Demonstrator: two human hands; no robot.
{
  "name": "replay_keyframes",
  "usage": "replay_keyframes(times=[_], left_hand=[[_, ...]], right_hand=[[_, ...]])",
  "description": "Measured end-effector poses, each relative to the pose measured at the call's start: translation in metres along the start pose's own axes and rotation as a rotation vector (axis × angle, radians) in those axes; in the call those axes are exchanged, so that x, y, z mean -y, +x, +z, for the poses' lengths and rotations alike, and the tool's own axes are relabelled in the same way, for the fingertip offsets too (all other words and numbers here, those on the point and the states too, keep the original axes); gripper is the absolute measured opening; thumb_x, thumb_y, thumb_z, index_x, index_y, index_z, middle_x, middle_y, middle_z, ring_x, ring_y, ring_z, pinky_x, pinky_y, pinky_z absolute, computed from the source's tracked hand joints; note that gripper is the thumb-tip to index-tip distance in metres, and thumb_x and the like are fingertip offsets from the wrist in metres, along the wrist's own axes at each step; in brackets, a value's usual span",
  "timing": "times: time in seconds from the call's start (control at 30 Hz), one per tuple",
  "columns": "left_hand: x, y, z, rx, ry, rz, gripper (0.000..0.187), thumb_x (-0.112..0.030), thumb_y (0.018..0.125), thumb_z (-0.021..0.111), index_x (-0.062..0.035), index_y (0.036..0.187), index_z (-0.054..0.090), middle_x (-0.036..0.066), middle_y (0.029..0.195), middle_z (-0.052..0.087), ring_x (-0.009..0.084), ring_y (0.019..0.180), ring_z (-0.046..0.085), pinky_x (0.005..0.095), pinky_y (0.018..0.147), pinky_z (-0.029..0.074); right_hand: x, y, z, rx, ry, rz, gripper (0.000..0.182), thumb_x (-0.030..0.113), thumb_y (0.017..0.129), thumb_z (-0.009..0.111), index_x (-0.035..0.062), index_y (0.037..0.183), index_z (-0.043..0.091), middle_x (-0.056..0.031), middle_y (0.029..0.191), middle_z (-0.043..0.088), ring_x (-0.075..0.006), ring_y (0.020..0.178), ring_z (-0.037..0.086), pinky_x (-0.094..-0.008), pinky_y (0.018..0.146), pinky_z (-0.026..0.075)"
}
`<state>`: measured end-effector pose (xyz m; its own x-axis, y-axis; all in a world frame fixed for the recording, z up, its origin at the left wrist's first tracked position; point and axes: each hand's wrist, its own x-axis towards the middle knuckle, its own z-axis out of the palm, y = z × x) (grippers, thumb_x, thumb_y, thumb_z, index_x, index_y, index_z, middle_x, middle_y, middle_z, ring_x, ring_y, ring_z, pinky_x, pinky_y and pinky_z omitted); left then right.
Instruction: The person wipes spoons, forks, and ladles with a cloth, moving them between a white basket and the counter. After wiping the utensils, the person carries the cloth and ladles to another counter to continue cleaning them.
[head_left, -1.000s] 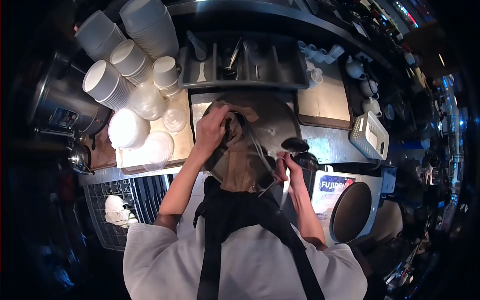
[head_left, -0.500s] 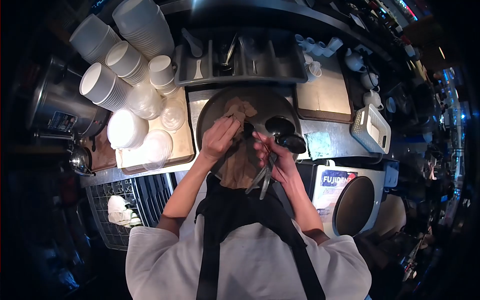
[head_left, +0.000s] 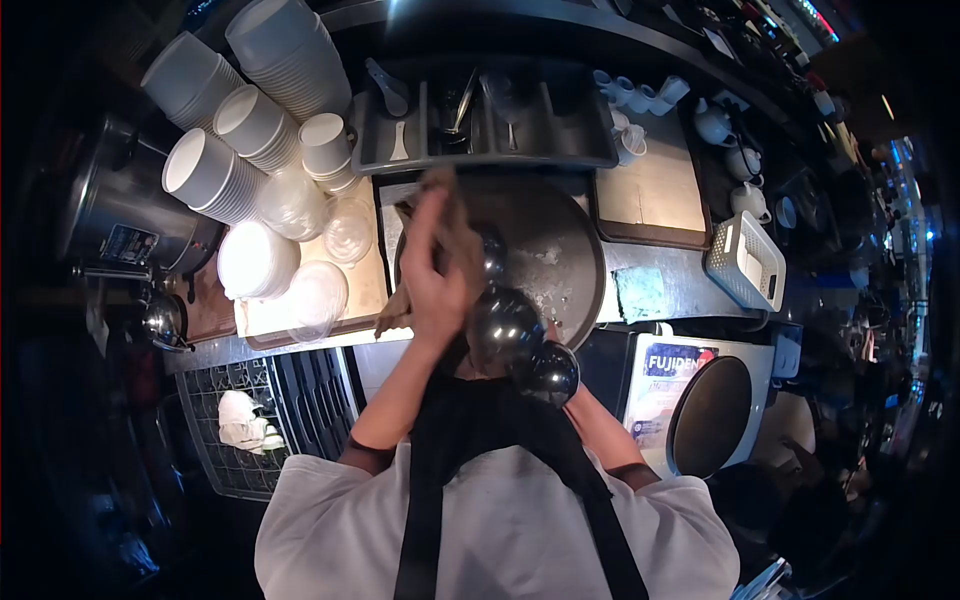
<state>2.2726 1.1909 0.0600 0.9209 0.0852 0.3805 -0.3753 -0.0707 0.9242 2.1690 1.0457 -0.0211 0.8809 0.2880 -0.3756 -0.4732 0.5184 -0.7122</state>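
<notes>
My left hand [head_left: 440, 290], smeared by motion, is closed on a crumpled brown paper towel [head_left: 460, 235]. The towel hangs over the left side of a round dark tray [head_left: 570, 220]. Right beside that hand are the shiny, rounded bowls of several metal ladles [head_left: 506, 328], raised toward the camera. My right hand [head_left: 556, 335] is mostly hidden behind these bowls and holds the ladles; their handles are out of sight. Wet specks glisten on the tray's bare surface.
A grey cutlery bin [head_left: 560, 155] with spoons stands behind the tray. Stacked white tubs [head_left: 205, 175] and clear lids [head_left: 318, 295] are at left. A white basket [head_left: 745, 262], teapots [head_left: 714, 122] and a green cloth [head_left: 638, 290] lie to the right.
The ladle bowls have swung from the tray's right side toward my body, and their handles are now hidden. My left hand has moved slightly left with the paper towel, uncovering the wet tray.
</notes>
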Motion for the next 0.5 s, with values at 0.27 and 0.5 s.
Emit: replay_keyframes(times=[0.27, 0.5], left_hand=[[0.029, -0.016, -0.029, 0.141, -1.132, -1.116, 0.022, -0.019, 0.1, 0.046, -0.0031, 0.106, 0.059, 0.009, 0.099, 0.065, 0.0179, 0.088, 0.066, 0.0316, 0.08, 0.057], [0.042, -0.013, -0.064, 0.258, -0.743, -0.78, 0.029, -0.025, 0.095, 0.05, 0.0001, 0.085, 0.062, 0.004, 0.077, 0.062, 0.0084, 0.068, 0.058, 0.023, 0.056, 0.045]], right_hand=[[0.0, -0.014, -0.021, 0.045, -1.308, -0.487, 0.051, 0.014, 0.081, 0.064, 0.0044, 0.13, 0.054, -0.0204, 0.119, 0.06, -0.0324, 0.113, 0.057, -0.0381, 0.098, 0.042], [-0.041, -0.029, -0.113, 0.201, -1.386, -0.361, 0.043, 0.019, 0.085, 0.062, 0.0046, 0.126, 0.059, -0.0164, 0.13, 0.057, -0.0293, 0.124, 0.051, -0.0392, 0.106, 0.037]])
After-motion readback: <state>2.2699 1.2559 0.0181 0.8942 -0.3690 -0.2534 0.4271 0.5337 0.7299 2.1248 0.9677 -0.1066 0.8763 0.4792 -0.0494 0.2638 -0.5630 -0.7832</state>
